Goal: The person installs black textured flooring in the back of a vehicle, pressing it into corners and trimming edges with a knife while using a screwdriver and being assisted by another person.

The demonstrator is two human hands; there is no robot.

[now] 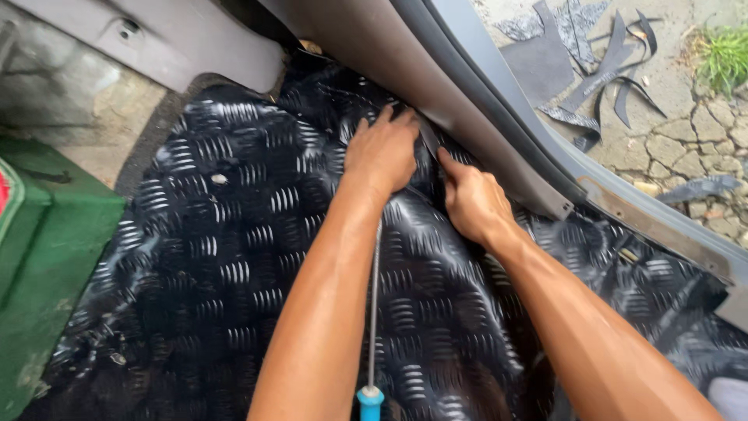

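A glossy black floor mat (234, 257) with a raised tread pattern covers a vehicle floor. My left hand (382, 152) presses flat on the mat where it meets the grey side trim panel (467, 101). My right hand (471, 199) sits just right of it, fingers pinching the mat's edge against the bottom of the trim. A long thin metal rod with a blue handle (371, 401) lies on the mat between my forearms, partly hidden under the left arm.
A green box (47, 257) stands at the left. Grey plastic trim (179, 47) runs across the top left. Outside the door sill (662, 226), black mat offcuts (592, 62) lie on cracked ground by some grass (725, 54).
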